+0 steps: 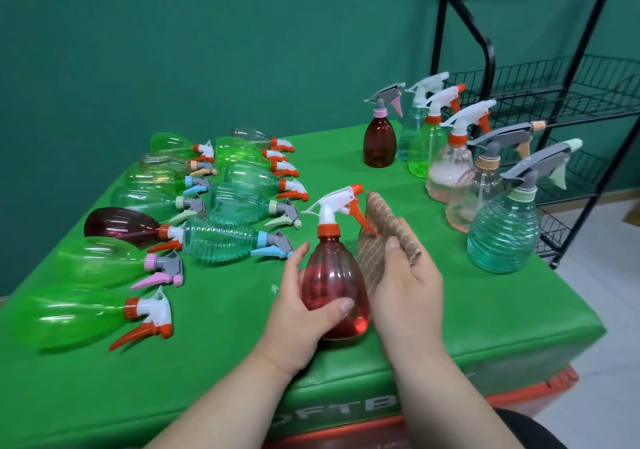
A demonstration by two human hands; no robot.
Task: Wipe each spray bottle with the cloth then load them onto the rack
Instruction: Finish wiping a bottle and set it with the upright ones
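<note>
The left hand [304,310] grips the red spray bottle [332,275] upright; the right hand [408,282] pinches the striped cloth [388,223] at its side (best rotate the bottle beneath)

A plain dark green wall [207,32] closes the rear; lighting is even. A table [450,310] under a bright green cover fills the foreground; white lettering [346,410] runs along its front edge; an orange base [540,396] shows beneath its front right corner. Pale floor [606,292] lies beyond the table's right edge.
</note>
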